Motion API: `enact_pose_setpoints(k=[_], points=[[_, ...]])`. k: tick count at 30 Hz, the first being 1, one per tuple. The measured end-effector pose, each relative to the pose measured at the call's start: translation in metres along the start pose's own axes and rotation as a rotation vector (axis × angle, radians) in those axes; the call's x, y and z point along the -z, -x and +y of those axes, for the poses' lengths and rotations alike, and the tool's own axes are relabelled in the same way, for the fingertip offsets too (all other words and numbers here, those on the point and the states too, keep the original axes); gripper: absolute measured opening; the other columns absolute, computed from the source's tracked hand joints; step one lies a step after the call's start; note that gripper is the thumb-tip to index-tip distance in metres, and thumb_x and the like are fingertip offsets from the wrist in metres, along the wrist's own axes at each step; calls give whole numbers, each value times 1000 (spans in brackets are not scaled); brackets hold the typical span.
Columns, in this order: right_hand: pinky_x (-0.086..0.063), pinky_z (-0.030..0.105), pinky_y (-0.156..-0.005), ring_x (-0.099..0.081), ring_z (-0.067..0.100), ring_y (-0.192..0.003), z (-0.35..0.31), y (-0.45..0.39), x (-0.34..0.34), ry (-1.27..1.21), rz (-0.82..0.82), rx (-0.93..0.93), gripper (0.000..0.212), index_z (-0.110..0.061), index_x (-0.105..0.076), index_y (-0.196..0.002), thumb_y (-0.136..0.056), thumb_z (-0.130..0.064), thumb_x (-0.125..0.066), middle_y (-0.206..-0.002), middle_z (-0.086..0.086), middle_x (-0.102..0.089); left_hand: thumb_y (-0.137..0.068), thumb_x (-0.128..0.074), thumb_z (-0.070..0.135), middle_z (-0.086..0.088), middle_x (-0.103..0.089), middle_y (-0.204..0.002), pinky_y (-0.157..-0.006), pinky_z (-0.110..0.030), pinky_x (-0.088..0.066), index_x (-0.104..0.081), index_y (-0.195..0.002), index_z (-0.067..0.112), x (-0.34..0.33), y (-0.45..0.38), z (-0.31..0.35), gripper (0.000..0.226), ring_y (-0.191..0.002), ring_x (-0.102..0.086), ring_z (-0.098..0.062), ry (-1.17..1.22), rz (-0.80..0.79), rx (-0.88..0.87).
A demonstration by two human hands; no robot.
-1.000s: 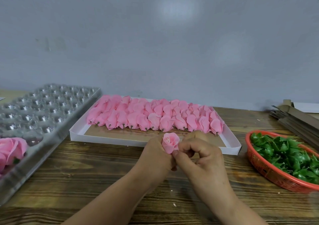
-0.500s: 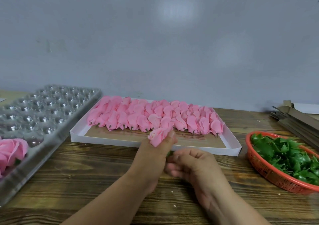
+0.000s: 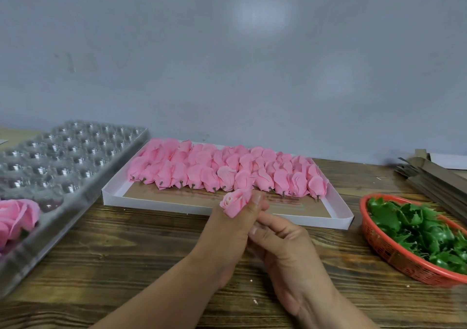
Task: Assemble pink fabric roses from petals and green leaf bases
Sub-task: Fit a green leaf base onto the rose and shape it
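- At frame centre, a pink rose bud (image 3: 235, 203) is gripped by the left hand (image 3: 228, 230).
- The right hand (image 3: 283, 248) is curled loosely just below it; a grip cannot be told.

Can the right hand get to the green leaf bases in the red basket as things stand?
Probably yes. The right hand holds nothing visible, and only bare table lies between it and the red basket of green leaf bases.
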State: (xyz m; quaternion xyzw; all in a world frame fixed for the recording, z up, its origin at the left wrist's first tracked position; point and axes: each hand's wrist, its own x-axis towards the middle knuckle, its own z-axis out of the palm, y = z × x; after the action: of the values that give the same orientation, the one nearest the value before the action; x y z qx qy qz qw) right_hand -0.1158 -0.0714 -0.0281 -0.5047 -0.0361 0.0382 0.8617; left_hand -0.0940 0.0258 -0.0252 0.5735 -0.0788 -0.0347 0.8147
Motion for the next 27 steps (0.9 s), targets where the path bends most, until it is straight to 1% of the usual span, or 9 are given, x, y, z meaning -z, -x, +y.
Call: enact_pose_setpoints(k=[6, 10, 13, 14, 17, 20, 22, 25, 27], points=[[-52, 31, -92, -65, 23, -104, 0, 0, -1, 95, -85, 137, 36, -13, -75, -98, -65, -3, -65, -104, 14, -71, -63, -64, 56, 5, -74, -95, -78, -27, -55, -71, -96, 31, -3, 0, -1, 43, -93, -70, -9, 109, -56, 41], [-55, 28, -72, -66, 27, -82, -1, -3, 3, 59, -81, 94, 33, -5, -74, -93, -61, -11, -73, -92, 21, -69, -64, -75, 54, 1, -71, -89, -74, -24, -55, -70, -87, 27, 1, 2, 3, 35, -84, -67, -8, 23, -149, 40], [-53, 25, -54, -60, 20, -60, -4, -4, 6, -17, -97, 46, 6, -5, -73, -70, -66, -8, -69, -73, 19, -65, -62, -81, 43, 5, -67, -70, -60, -19, -51, -73, -88, 32, 9, 2, 8, 30, -60, -61, -3, 4, -296, 72], [-52, 24, -52, -61, 18, -56, -4, -4, 8, -36, -122, 30, 7, -5, -72, -66, -69, -3, -67, -71, 18, -66, -64, -81, 36, 6, -62, -61, -58, -20, -49, -74, -88, 32, 12, 1, 9, 25, -53, -54, -4, -1, -340, 84], [-54, 24, -52, -64, 19, -59, -7, -3, 8, -147, -214, -62, 23, -6, -75, -79, -63, 10, -72, -87, 21, -70, -69, -77, 20, 5, -52, -51, -58, -22, -47, -74, -89, 30, 20, -2, 13, 23, -49, -45, -8, -44, -416, 109], [-55, 24, -60, -69, 21, -81, -10, -3, 7, -212, -370, -123, 44, -9, -74, -97, -55, -3, -85, -103, 21, -69, -69, -77, 21, 4, -57, -60, -65, -23, -50, -71, -102, 19, 27, -3, 20, 34, -55, -49, -8, -124, -536, 72], [-55, 24, -63, -68, 20, -84, -11, -2, 5, -212, -436, -139, 50, -6, -71, -104, -57, -7, -86, -105, 20, -68, -72, -73, 20, 12, -63, -62, -71, -24, -49, -61, -116, 6, 30, -2, 25, 47, -60, -53, -6, -209, -593, 48], [-55, 24, -64, -67, 19, -82, -10, -2, 6, -189, -441, -154, 48, -6, -69, -109, -62, 0, -78, -104, 19, -69, -70, -73, 25, 12, -61, -57, -75, -33, -47, -60, -118, 13, 30, -1, 28, 51, -64, -51, -14, -295, -600, 33], [-54, 24, -63, -64, 19, -80, -10, -2, 8, -181, -406, -161, 41, -8, -71, -107, -69, 7, -63, -103, 20, -68, -69, -74, 26, 8, -60, -59, -69, -29, -47, -62, -115, 14, 30, -1, 29, 49, -58, -51, -10, -293, -585, 46]])
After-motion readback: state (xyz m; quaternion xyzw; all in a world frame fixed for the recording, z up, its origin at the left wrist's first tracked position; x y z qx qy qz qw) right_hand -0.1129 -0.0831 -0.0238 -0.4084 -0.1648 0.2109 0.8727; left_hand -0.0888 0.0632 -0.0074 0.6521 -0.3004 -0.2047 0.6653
